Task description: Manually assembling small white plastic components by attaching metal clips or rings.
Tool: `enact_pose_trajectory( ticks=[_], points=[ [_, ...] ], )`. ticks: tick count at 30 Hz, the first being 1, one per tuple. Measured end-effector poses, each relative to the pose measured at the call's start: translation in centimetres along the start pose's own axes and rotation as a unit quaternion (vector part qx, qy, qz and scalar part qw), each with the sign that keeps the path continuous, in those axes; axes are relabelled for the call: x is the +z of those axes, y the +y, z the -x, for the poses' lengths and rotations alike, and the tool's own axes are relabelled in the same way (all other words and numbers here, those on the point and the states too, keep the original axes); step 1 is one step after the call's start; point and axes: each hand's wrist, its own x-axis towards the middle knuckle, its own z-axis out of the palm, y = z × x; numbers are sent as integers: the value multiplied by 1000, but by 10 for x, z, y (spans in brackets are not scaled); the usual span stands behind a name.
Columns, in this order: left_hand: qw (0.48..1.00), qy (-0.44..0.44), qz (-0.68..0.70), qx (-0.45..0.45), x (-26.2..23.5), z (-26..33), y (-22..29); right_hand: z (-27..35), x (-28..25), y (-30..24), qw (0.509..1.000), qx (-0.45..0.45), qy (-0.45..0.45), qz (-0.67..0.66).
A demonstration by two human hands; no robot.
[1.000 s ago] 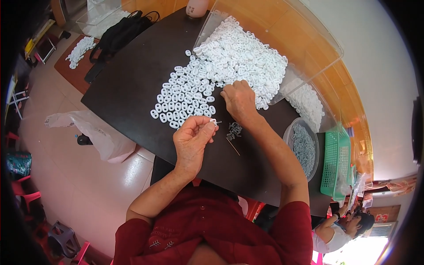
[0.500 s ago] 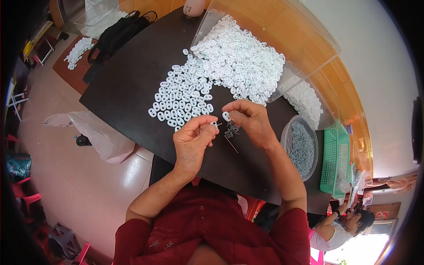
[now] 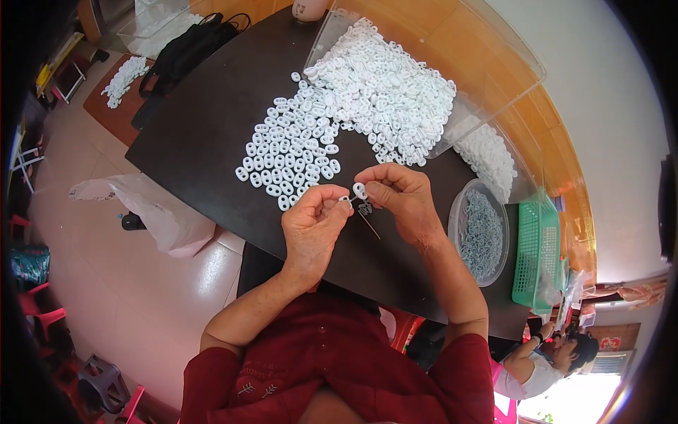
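Note:
My left hand pinches a white oval two-hole plastic piece between thumb and fingertips, with a thin metal pin sticking out of it toward the right. In the fingertips of my right hand is a second two-hole piece, held up close to that pin; whether the two touch I cannot tell. Beneath the hands lie a few small metal screws and a thin brown stick on the dark table. Many matching white pieces are spread flat beyond my left hand.
A clear bin on its side spills a heap of white pieces. At right stand a round tub of metal screws and a green basket. A black bag lies far left; another person sits at lower right.
My hands have come closer together, bringing the right-hand piece up to the pin in the left-hand piece. The left hand has shifted slightly right.

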Motion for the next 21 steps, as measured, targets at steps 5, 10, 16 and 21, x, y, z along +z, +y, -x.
enact_pose_trajectory(
  ticks=[5, 10, 16, 21],
  points=[
    [999, 13, -28, -7, -2, 1, -1, 1, 5, 1, 1000, -22, 4, 18],
    [999, 17, -42, -7, -3, 1, -2, 1, 7, 1, 998, -44, 6, 47],
    [999, 23, -45, -11, -4, -1, -3, 1, 6, 3, 997, -46, 5, 62],
    [999, 25, -45, -14, -2, 0, -3, 0, 5, 7, 996, -63, 0, 63]
  ],
)
